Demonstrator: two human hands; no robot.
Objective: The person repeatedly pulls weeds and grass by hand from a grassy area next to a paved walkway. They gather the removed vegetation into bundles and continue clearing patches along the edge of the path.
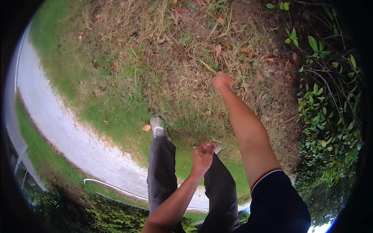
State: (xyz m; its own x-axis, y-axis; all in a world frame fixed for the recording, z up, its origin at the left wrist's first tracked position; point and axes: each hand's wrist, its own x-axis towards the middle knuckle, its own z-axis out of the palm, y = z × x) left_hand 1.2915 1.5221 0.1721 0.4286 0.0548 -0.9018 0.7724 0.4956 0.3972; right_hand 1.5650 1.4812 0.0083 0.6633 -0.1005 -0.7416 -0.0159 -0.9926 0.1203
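My right hand (223, 81) is stretched out to the ground, its fingers closed around some grass (210, 68) among dry stalks. Close to my body, above my right knee, my left hand (205, 153) is curled with its fingers bent inward. A few thin pale strands show beside its fingertips, but whether it holds them is hidden. Dry, cut-looking straw (192, 72) and brown fallen leaves cover the soil around my right hand. A reddish dead leaf (218, 51) lies just beyond it.
A leafy green shrub (317, 113) with bare twigs borders the right side. My grey shoe (157, 125) stands on green grass, near a tan fallen leaf (146, 128). A pale paved path (75, 137) curves along the left, with a white curved rail (116, 188) beyond it.
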